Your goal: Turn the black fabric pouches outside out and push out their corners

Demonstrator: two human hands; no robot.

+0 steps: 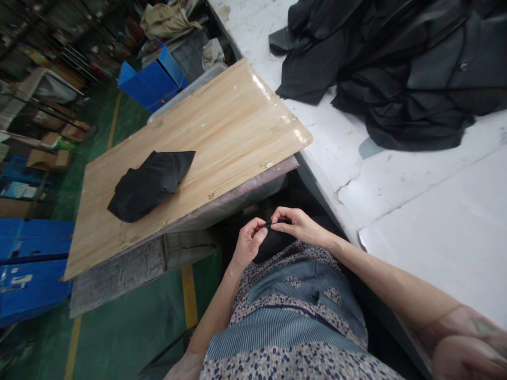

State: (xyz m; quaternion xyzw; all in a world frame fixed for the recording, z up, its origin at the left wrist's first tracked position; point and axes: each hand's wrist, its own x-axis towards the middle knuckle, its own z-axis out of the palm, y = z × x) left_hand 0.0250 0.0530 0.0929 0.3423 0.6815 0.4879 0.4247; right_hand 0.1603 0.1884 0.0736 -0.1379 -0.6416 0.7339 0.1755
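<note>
Over my lap, my left hand [250,241] and my right hand [291,222] meet with their fingertips close together. Both pinch the edge of a piece of black fabric [273,244], which hangs down between them onto the patterned apron [293,301]. Whether anything small sits between the fingertips is too fine to make out. Ahead and to the left, a folded piece of black cloth [148,184] lies on the wooden board [222,121].
A white table [431,211] runs along my right, with a heap of black garments [396,68] on it. Blue boxes [152,79] stand beyond the board, and another blue box [31,269] is at the left. Yellow lines mark the green floor [130,316].
</note>
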